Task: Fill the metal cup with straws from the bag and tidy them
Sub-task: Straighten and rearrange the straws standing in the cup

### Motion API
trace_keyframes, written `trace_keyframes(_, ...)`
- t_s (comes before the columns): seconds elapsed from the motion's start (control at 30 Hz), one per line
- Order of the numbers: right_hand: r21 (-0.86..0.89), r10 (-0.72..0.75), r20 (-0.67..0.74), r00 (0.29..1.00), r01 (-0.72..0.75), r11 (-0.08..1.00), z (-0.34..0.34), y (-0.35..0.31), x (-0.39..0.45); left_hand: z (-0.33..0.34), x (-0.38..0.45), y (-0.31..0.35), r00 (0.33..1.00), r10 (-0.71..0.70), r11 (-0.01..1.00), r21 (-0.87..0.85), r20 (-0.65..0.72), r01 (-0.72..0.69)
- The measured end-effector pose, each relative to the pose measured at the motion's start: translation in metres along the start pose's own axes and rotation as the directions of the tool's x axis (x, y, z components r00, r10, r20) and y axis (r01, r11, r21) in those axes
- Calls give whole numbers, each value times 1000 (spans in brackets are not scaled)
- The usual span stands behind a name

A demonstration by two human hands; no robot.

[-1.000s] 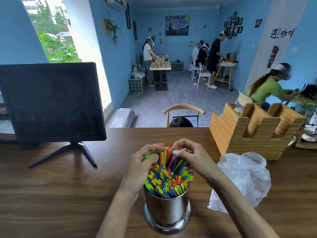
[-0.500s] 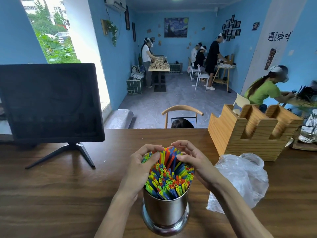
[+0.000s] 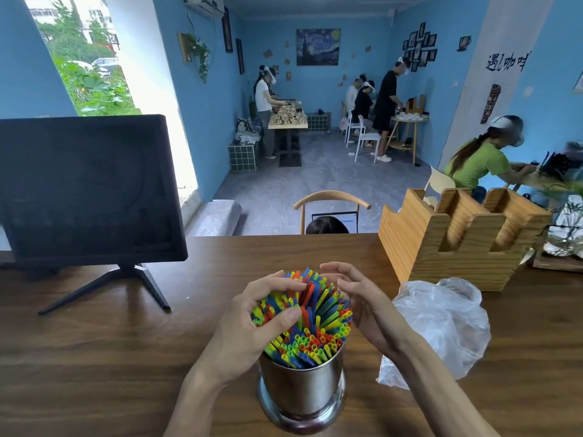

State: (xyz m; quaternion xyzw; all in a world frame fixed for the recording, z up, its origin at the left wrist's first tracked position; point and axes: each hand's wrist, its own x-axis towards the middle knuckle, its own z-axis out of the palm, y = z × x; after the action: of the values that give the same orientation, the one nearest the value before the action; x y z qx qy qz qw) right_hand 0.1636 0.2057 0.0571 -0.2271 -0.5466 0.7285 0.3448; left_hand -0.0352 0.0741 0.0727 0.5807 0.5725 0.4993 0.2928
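Our left hand (image 3: 252, 323) curls its grip around the left side of the coloured straws (image 3: 310, 323), thumb pressed across their tips. Our right hand (image 3: 362, 304) cups the bundle's right side, fingers loosely spread and bent. We see the straws fanning from a metal cup (image 3: 301, 386) standing on the wooden bench (image 3: 94, 357), near centre. Just right of it lies a crumpled plastic bag (image 3: 441, 326).

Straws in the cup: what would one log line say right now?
straws in metal cup | left hand grips straws | right hand open beside | bag right
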Motion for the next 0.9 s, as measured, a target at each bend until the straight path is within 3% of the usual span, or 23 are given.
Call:
trace_keyframes(0.43,-92,123,-22,992,-124,988,-11,-1,0,0,1,-3,1000,-26,1000,2,1,26)
trace_keyframes(0.57,-131,69,-71,995,-78,988,-9,-3,0,0,2,-6,1000,-27,1000,-11,-10,27)
trace_keyframes(0.7,-286,-17,-112,994,-15,958,-5,-11,1,0,3,-8,999,-33,999,-32,-32,32)
trace_keyframes(0.9,-455,-44,-26,999,27,890,3,-25,0,3,2,-8,997,-54,995,-82,-60,49)
